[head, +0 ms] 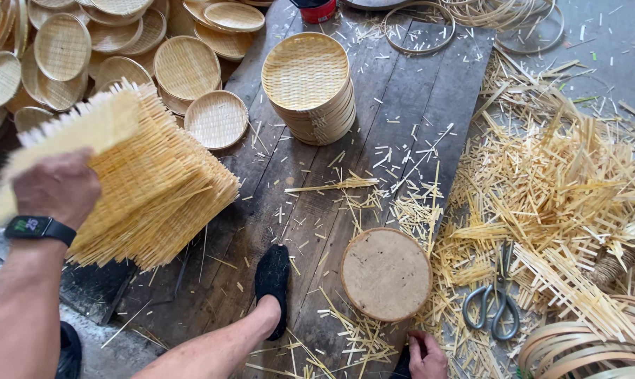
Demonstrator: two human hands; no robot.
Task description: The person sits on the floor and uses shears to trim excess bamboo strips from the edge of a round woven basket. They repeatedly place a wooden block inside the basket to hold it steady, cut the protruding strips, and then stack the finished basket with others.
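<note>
Nearest the camera: right hand (425,354) at the near edge, knuckles up, fingers curled under, resting on the plank floor (402,105) among bamboo offcuts (542,168). It holds nothing that shows; whether the grip is fully pressed together underneath I cannot tell. It lies just near of the round wooden disc (386,274), not touching it.

Left forearm comes in from the near left, dark watch (39,227) on the wrist. Left hand (56,188) is on the near-left edge of a stack of square woven mats (145,175), which is tilted up off the floor, far corner highest. The top mat is blurred. The back of the hand faces the camera; fingers run behind the mats, so the grip looks closed around the edge, but the fingertips are hidden.

Handling, judged: thin woven strips, so each mat is light, but the stack is thick and likely has some weight. The weave should flex yet spring back; loose strip ends stick out along all edges, likely prickly and easy to snap. Mats probably slide on one another, so a hold that clamps the whole thickness at an edge seems best, not a pinch on single strips.

Around: foot in a dark sock (272,277) in the near middle; scissors (496,302) right of the disc; stack of round woven trays (309,88) far middle; more trays (86,49) piled far left; bamboo hoops (584,347) near right.
</note>
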